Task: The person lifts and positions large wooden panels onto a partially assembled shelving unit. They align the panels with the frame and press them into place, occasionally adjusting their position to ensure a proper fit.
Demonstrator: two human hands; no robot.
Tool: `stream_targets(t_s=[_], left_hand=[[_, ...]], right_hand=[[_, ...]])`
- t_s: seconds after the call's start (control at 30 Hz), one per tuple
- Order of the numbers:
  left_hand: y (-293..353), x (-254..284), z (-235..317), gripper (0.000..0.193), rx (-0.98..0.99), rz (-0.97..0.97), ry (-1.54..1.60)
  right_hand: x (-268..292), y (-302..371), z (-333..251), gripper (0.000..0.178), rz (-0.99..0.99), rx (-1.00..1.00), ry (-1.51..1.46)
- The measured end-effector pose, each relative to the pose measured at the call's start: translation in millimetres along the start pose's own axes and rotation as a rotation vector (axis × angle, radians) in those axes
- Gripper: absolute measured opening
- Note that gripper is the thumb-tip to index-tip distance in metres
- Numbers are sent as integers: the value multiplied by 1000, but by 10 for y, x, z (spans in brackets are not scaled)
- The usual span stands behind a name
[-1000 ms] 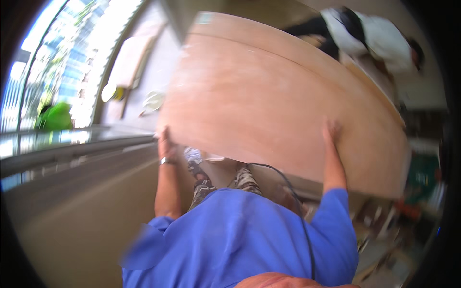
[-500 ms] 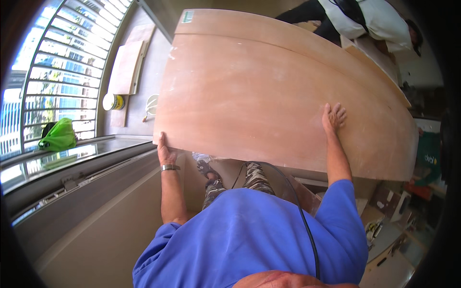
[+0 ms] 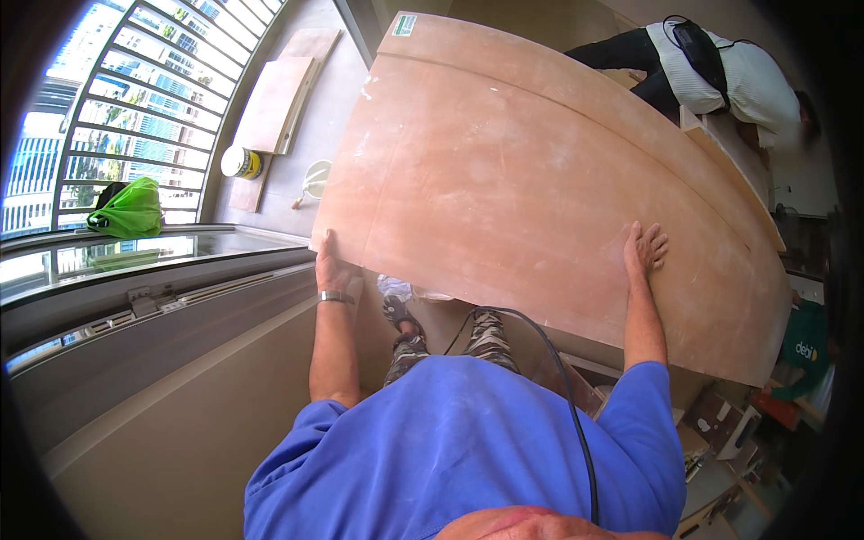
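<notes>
A large plywood panel (image 3: 504, 180) stretches out in front of me, pale reddish-brown with white dusty smears. It has a line running along its far side and a small green-and-white label (image 3: 403, 25) at the far left corner. My left hand (image 3: 331, 266) grips the near left corner, thumb on top and the other fingers hidden by the board. On the right part of the panel, my right hand (image 3: 644, 249) lies flat with its fingers spread. A black cable (image 3: 562, 382) runs over my blue shirt.
Barred windows (image 3: 144, 117) line the left, with a green bag (image 3: 130, 209) on the sill. Beyond lie boards (image 3: 277, 103), a yellow-and-white tub (image 3: 240, 163) and a round pale lid-like thing (image 3: 317, 178). One person (image 3: 747, 85) bends at the far right; another in green (image 3: 804, 346) is lower right.
The panel has turned clockwise in the picture, its right end now nearer me. Both hands keep their places on it. The windows and floor items have shifted in view too.
</notes>
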State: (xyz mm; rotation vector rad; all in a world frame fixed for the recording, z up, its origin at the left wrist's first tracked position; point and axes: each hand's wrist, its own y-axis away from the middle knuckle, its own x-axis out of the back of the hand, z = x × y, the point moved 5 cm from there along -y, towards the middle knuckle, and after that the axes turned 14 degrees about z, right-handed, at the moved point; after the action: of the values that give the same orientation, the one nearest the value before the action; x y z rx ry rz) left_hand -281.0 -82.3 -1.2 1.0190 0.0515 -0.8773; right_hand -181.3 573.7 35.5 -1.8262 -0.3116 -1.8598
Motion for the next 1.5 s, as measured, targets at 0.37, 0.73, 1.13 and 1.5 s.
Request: stream_targets(t_s=[0.37, 0.73, 1.13, 1.5], left_hand=[[-162, 109, 114, 49, 7, 3, 16], [-185, 110, 311, 50, -20, 83, -13], [-481, 361, 490, 50, -123, 127, 5], [-506, 316, 652, 52, -117, 61, 53]], right_hand=[[70, 94, -152, 72, -13, -4, -23], [96, 222, -332, 73, -26, -11, -27], [137, 329, -560, 73, -21, 8, -32], [159, 429, -737, 73, -35, 11, -60]])
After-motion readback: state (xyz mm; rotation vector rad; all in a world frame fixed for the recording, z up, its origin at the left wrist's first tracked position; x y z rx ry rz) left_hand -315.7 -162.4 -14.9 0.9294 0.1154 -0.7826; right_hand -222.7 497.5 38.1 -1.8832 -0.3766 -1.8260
